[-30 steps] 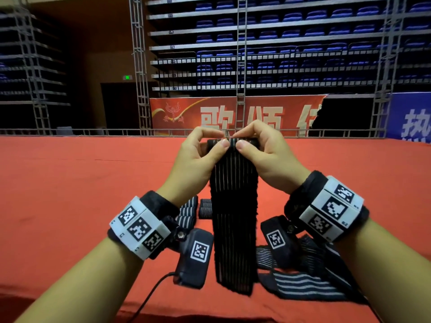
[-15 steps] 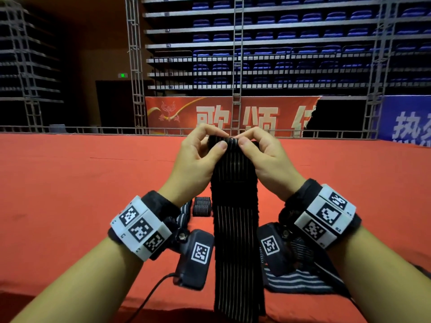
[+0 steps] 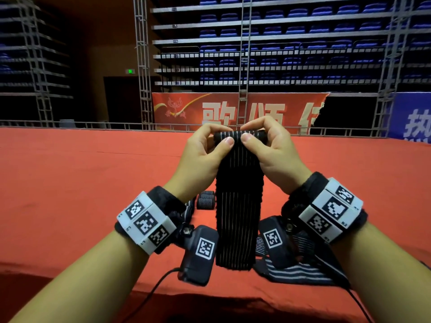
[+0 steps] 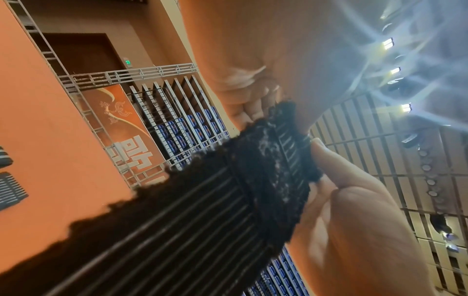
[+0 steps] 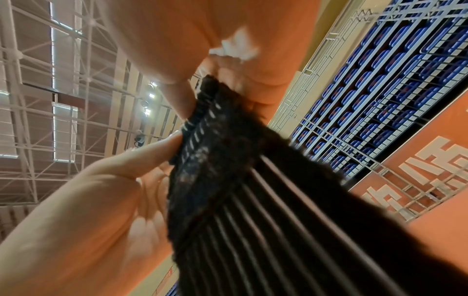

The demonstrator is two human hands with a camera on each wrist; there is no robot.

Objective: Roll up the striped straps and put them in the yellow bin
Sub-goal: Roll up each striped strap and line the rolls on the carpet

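Observation:
A black strap with thin pale stripes (image 3: 238, 206) hangs in the air above the red table, its top end turned over into a small roll. My left hand (image 3: 210, 150) pinches the roll's left side, thumb in front and fingers curled behind. My right hand (image 3: 263, 145) pinches its right side the same way. The left wrist view shows the strap (image 4: 228, 200) between thumb and fingers; the right wrist view shows the strap (image 5: 228, 180) pinched likewise. A rolled strap (image 3: 205, 199) lies on the table behind. Loose striped straps (image 3: 293, 273) lie at the lower right. No yellow bin is in view.
The table wears a red cloth (image 3: 70, 183) that runs far to both sides. Its front edge (image 3: 70, 278) is close to me. A black cable (image 3: 154, 287) trails off the left wrist camera. Metal truss and blue seating stand beyond the table.
The roll at the strap's top has grown a little between my thumbs and fingers. The hanging tail has risen and shortened, its lower end now above the table's front edge.

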